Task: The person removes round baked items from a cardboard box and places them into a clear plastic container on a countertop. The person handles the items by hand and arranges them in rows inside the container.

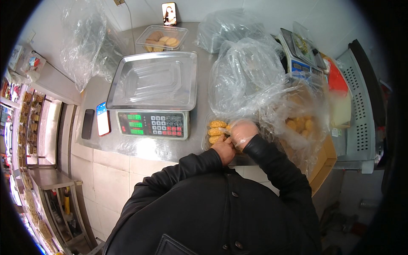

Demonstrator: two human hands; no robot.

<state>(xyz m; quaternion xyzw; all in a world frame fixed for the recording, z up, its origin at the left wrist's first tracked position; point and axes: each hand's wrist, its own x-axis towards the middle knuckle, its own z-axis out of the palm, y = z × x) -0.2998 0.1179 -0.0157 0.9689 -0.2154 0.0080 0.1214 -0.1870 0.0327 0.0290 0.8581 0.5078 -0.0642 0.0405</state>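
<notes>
A clear plastic tray (205, 140) sits near the front edge of the steel table. In its left part lies a column of seed-coated golden pastries (217, 131). My right hand (244, 132), in a thin clear plastic glove, is over the tray's right part. Close against it, my left hand (224, 152) is bare and curls its fingers at the tray's near side. The hands meet, and their fingertips are partly hidden, so what they hold does not show. Right of them, a carton (322, 156) lined with a clear bag holds several round golden pastries (299, 125).
A digital scale (153, 124) with a steel pan (113, 95) carries a clear container (154, 76). Two phones (88, 124) lie to its left. Behind are a box of cookies (162, 38) and a propped phone (169, 14). Plastic bags (247, 70) and a second scale (301, 65) stand right.
</notes>
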